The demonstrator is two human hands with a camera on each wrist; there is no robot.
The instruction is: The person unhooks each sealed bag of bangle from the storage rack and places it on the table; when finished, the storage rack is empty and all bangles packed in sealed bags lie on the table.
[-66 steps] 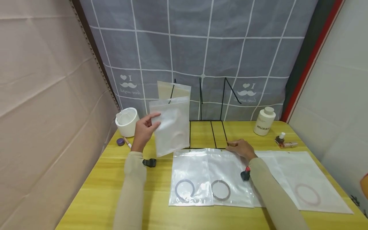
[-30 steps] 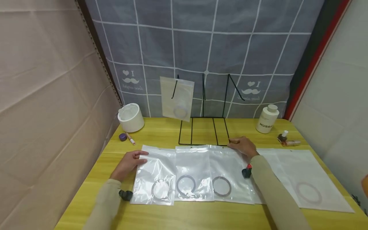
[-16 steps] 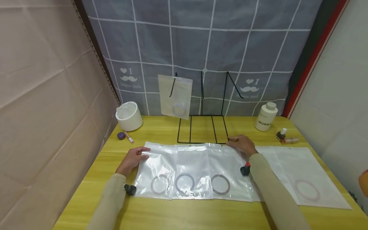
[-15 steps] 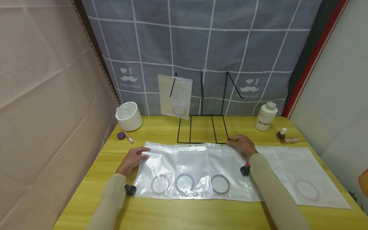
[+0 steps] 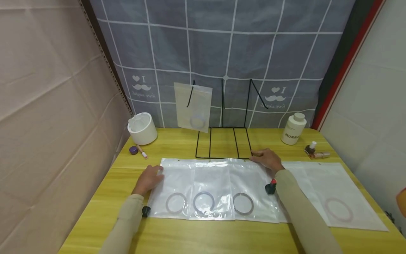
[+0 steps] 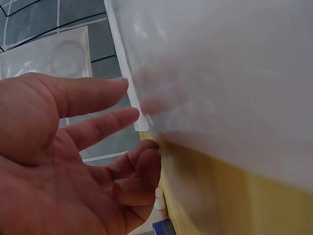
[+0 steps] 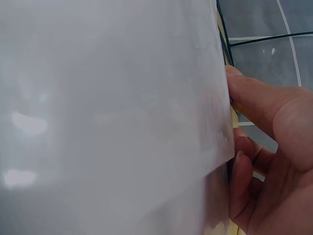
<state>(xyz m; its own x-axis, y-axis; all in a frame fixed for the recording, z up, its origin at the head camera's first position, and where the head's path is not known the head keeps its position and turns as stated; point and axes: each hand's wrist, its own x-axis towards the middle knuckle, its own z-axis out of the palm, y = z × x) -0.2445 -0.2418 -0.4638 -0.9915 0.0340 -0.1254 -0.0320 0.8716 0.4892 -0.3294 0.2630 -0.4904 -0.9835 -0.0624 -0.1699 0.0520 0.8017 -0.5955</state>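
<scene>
A row of clear zip bags lies on the table, each with a bangle-like ring inside. My left hand (image 5: pixel 149 179) is at the left edge of the leftmost zip bag (image 5: pixel 178 176); its fingers look loose in the left wrist view, around the bag's corner. Beside it lie a middle bag (image 5: pixel 210 176) and a right bag (image 5: pixel 253 183). My right hand (image 5: pixel 268 159) pinches the front right corner of a black wire display rack (image 5: pixel 238 143); the right bag's top edge partly hides the fingertips in the right wrist view. Another bag (image 5: pixel 198 106) hangs on the rack's left hook.
More white bags (image 5: pixel 333 187) lie at the right, partly under the right sleeve. At the back left stand a white pot (image 5: pixel 142 131), a purple cap (image 5: pixel 133 150) and a small tube (image 5: pixel 142 152). A white bottle (image 5: pixel 293 130) and nail polish bottle (image 5: pixel 310 148) stand back right.
My left hand has lowered its bag from before the left hook to the row's left end, nudged it straight, and its fingers have loosened. The right hand stays at the rack corner.
</scene>
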